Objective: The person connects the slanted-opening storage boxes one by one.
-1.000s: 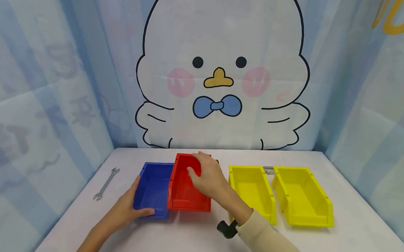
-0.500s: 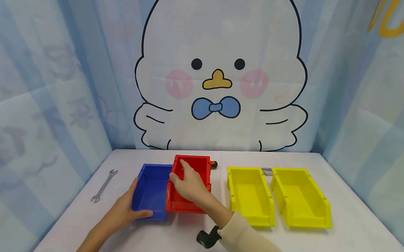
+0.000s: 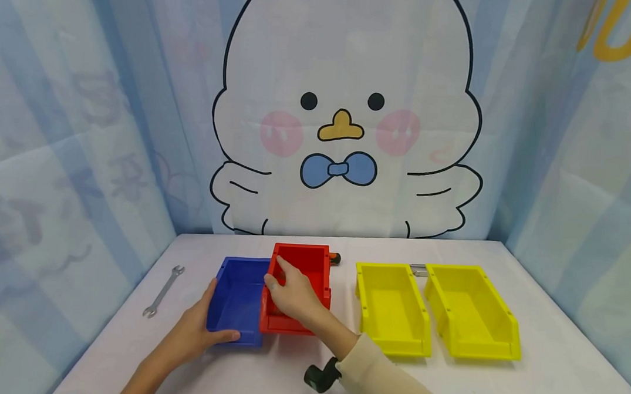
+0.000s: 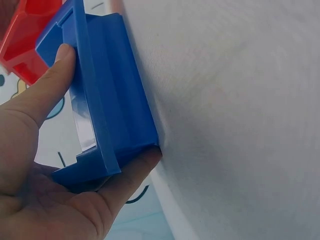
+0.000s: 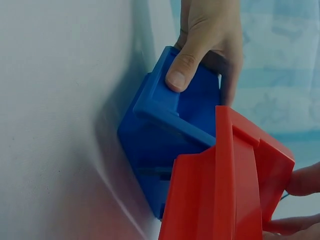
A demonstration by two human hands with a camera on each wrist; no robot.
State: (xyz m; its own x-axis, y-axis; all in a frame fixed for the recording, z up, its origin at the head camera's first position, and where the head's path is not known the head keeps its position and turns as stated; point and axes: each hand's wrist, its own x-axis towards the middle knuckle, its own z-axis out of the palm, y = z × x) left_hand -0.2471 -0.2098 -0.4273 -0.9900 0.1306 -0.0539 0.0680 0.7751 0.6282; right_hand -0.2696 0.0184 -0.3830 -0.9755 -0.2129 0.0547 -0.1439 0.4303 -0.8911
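My left hand [image 3: 196, 327] grips the near left corner of a blue storage bin [image 3: 239, 302], thumb over the front edge and fingers along the outer side. Against that bin's right side stands a red storage bin [image 3: 312, 267], overlapping its edge in the head view. Over the red bin reaches my right hand [image 3: 296, 295], fingers extended at the left wall. In the left wrist view, the thumb [image 4: 59, 75] lies on the blue bin [image 4: 117, 90]. The right wrist view has the red bin [image 5: 225, 185] in front of the blue bin [image 5: 160, 135], with right-hand fingers [image 5: 305, 180] near its edge.
Two yellow bins [image 3: 392, 312] [image 3: 474, 321] stand on the right of the white table. An open-ended wrench [image 3: 163, 291] lies at the left. Behind the bins show a black-and-orange end [image 3: 336, 258] and a silver metal piece [image 3: 419, 271].
My right hand has moved left from the red bin's back right area to its left wall. The left hand has stayed on the blue bin, and both bins look nearly still.
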